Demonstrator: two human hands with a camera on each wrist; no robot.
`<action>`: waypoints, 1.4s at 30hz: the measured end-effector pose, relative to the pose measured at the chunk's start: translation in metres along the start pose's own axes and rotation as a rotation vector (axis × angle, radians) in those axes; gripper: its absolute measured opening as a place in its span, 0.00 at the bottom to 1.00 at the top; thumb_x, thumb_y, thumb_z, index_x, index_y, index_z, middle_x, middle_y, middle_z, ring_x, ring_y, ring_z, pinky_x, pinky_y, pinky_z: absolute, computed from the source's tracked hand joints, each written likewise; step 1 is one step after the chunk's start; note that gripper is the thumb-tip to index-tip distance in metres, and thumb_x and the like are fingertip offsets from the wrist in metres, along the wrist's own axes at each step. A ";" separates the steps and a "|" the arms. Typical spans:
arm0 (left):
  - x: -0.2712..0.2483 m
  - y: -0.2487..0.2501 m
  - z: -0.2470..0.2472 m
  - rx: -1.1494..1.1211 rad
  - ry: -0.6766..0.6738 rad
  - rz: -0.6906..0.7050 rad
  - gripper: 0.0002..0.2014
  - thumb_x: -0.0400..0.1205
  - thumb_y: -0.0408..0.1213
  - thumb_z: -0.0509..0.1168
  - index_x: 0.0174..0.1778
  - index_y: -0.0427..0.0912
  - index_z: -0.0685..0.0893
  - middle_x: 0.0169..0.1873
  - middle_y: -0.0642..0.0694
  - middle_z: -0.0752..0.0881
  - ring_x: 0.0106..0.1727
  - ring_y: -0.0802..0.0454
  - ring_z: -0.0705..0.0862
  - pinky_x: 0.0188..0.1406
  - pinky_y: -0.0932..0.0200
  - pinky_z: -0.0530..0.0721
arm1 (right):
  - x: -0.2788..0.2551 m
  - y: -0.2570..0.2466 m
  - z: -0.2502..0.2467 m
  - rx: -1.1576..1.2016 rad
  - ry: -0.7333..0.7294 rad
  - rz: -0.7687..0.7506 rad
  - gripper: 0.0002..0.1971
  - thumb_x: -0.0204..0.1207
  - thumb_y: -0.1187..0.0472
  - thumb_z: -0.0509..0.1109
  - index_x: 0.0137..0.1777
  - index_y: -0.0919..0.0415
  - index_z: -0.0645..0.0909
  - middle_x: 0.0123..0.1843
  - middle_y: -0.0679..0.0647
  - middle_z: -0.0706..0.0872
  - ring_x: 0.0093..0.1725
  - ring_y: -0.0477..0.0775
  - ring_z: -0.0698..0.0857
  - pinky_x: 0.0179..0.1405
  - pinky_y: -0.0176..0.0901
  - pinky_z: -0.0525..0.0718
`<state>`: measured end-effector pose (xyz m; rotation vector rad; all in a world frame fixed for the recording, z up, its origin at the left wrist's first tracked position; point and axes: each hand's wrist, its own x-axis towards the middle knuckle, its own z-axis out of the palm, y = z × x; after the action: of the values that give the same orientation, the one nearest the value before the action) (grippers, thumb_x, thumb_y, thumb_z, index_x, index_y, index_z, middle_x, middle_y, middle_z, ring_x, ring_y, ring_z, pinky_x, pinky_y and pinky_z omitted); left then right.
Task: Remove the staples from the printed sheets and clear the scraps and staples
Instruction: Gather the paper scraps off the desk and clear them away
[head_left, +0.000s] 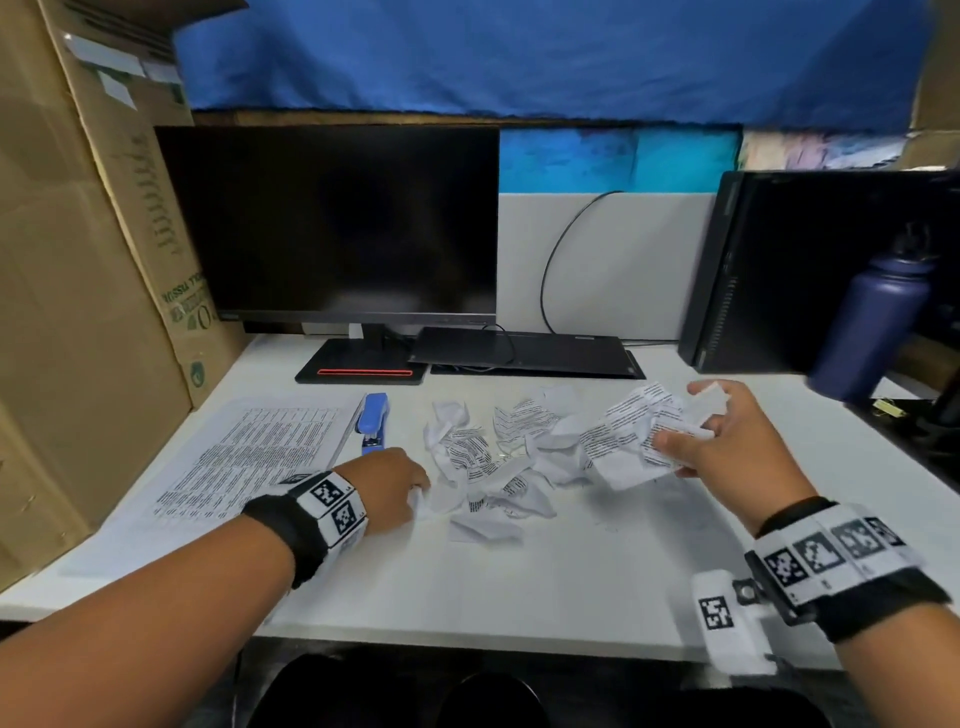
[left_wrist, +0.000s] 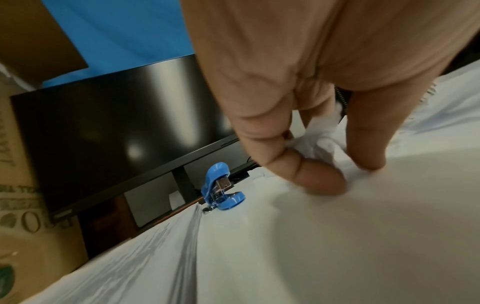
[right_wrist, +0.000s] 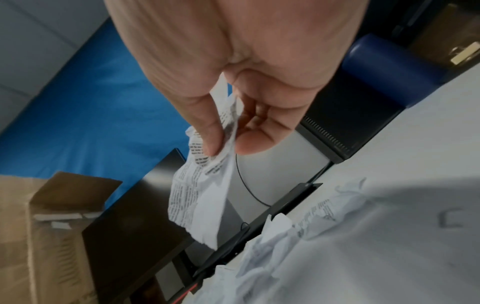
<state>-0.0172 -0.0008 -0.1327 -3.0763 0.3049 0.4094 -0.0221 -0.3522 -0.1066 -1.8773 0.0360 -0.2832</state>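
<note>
- A white desk (head_left: 545, 582) carries everything.
- Printed sheets (head_left: 249, 457) lie flat just left of the left hand (head_left: 387, 486).
- A blue stapler (head_left: 373, 421) lies just beyond that hand.
- Torn, crumpled scraps (head_left: 488, 462) spread between both hands.
- A monitor (head_left: 332, 228), computer tower (head_left: 810, 270) and dark blue bottle (head_left: 872, 317) stand farther back.

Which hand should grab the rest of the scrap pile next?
Left. The left hand is already down at the scrap pile, fingers gathering a piece on the desk. The right hand is raised, full of torn printed scraps.
</note>
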 end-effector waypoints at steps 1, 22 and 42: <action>0.000 0.002 -0.001 0.011 0.030 -0.007 0.19 0.82 0.36 0.61 0.69 0.50 0.82 0.62 0.47 0.81 0.61 0.50 0.82 0.57 0.62 0.78 | -0.001 0.002 0.001 -0.049 0.014 -0.023 0.26 0.70 0.68 0.79 0.65 0.51 0.75 0.53 0.52 0.89 0.49 0.53 0.90 0.45 0.53 0.90; 0.004 0.002 0.005 -0.088 0.083 -0.092 0.19 0.82 0.35 0.62 0.70 0.47 0.79 0.63 0.48 0.84 0.63 0.49 0.82 0.51 0.65 0.75 | 0.030 -0.011 0.008 -0.430 0.044 -0.149 0.13 0.77 0.60 0.73 0.59 0.54 0.78 0.49 0.49 0.84 0.49 0.55 0.83 0.46 0.44 0.78; -0.026 -0.007 -0.039 -0.814 0.324 -0.075 0.04 0.83 0.42 0.67 0.46 0.47 0.85 0.43 0.47 0.88 0.34 0.52 0.87 0.48 0.49 0.90 | 0.047 -0.034 0.027 -0.015 -0.145 -0.068 0.13 0.82 0.64 0.67 0.65 0.55 0.80 0.61 0.56 0.87 0.55 0.58 0.89 0.44 0.54 0.92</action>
<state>-0.0303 0.0093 -0.0886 -3.9404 0.0117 0.0086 0.0253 -0.3242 -0.0743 -1.9118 -0.1250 -0.1937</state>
